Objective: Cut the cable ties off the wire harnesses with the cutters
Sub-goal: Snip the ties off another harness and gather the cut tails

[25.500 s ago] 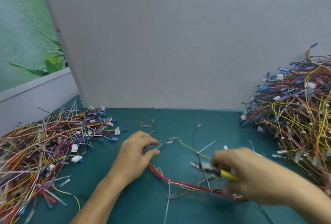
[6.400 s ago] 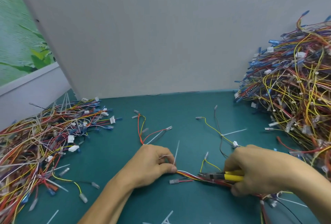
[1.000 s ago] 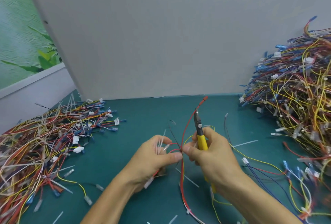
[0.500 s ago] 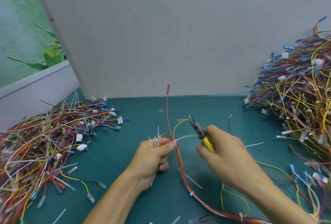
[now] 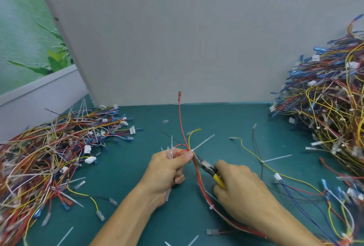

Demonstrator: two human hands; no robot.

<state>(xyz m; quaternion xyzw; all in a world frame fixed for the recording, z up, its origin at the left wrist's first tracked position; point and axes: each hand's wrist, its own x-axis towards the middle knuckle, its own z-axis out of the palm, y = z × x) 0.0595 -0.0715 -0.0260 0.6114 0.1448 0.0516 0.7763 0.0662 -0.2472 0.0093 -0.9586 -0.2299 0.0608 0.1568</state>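
Note:
My left hand [image 5: 167,169] pinches a wire harness [image 5: 182,127] of red, yellow and black wires above the table, with several cut white ties also bunched in its fingers. A white cable tie [image 5: 202,143] sticks out to the upper right from the bundle just beyond my thumb. My right hand [image 5: 238,190] grips the yellow-handled cutters [image 5: 208,169], whose dark jaws point up-left and sit at the tie's base against the wires. The harness trails down under my right wrist.
A flat heap of loose wires [image 5: 49,153] covers the left of the green mat [image 5: 137,177]. A tall pile of tied harnesses [image 5: 331,112] fills the right. Cut ties [image 5: 276,158] and stray wires lie scattered around. A grey panel [image 5: 177,39] closes the back.
The cutters have swung down from pointing upward to the tie beside my left thumb. My right hand has dropped lower and to the right; the red wire stands straighter.

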